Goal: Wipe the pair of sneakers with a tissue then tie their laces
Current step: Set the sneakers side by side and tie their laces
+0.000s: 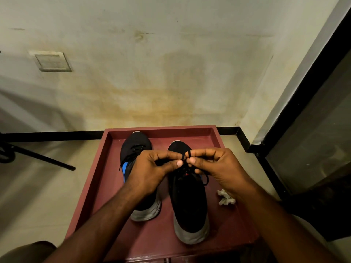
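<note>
Right at the fingertips, the left hand and the right hand meet over the right-hand sneaker, each with thumb and forefinger curled and pinching the black lace. A short loop of that lace stands up between the two forefingers, and a loose end trails down past the right thumb onto the shoe's side. The other fingers of both hands are bent in loosely beneath.

Under the hands, this sneaker sits black with a grey heel sole, toe pointing to the wall. Just beside it to the left stands the other sneaker, partly hidden by the left wrist, with a blue patch showing on its side and its laces lying slack over the tongue.

Both shoes rest on a dark red tray with a raised rim. A crumpled white tissue lies on the tray near the right wrist, apart from the shoes.

Beyond the tray rises a stained pale wall, and a black rod slants across the floor at the left.
</note>
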A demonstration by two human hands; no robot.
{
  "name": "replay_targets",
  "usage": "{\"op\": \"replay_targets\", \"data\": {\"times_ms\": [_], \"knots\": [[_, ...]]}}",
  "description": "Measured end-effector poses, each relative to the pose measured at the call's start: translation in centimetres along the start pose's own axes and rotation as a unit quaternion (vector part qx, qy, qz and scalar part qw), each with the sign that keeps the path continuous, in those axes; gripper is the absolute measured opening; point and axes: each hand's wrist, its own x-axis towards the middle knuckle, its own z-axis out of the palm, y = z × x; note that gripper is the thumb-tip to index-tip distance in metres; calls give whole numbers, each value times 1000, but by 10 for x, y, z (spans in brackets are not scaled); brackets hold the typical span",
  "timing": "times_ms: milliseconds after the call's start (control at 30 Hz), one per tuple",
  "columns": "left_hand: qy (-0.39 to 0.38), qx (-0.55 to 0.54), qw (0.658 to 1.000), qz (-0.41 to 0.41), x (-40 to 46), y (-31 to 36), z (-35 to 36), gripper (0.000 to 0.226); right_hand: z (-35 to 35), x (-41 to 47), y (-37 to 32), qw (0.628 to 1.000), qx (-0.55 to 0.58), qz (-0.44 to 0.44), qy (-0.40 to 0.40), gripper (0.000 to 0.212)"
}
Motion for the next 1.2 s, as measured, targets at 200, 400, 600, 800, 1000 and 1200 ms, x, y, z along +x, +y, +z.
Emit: {"op": "replay_targets", "data": {"times_ms": [200,400,600,800,1000,1200], "knots": [[0,-27,1000,6,-1,-1,3,19,2,3,5,999,-44,-19,17,20],[-3,50,998,47,0,-3,1,25,5,2,8,1000,-14,11,-19,24],[4,114,991,63,-3,0,3,27,7,4,8,999,-26,22,-20,34],[-23,268,951,155,-3,-1,0,12,5,5,11,993,-93,21,-63,43],[-14,205,972,118,-4,3,0,13,3,2,10,990,-116,6,-85,50],[36,198,978,57,-3,5,2,15,3,0,4,986,-147,-71,-43,27]]}}
